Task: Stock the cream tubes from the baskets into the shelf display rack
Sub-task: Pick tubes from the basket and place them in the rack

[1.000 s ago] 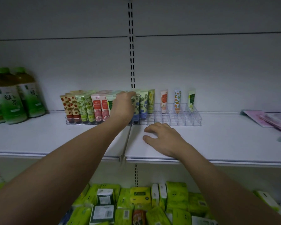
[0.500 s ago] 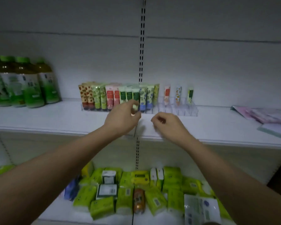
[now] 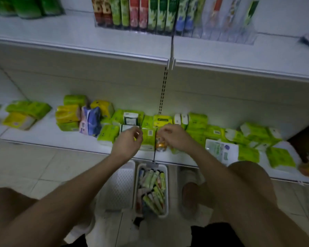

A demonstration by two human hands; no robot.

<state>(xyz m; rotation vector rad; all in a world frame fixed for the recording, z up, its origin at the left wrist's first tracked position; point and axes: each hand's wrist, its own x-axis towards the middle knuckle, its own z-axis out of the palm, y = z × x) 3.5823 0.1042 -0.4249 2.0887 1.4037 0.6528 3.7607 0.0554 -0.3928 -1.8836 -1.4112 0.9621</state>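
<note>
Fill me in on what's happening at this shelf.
A person is stocking cream tubes. Both the left hand and right hand hang empty, fingers loosely curled, above two white baskets on the floor. The right basket still holds a pile of tubes; the left basket looks empty. On the upper shelf, the clear display rack is packed on its left side, sparse on its right.

The upper shelf (image 3: 61, 38) carries the clear display rack (image 3: 221, 31). The lower shelf (image 3: 43, 138) holds green tissue packs (image 3: 196, 122). Two white baskets (image 3: 165, 193) sit on the near floor (image 3: 34, 168).
</note>
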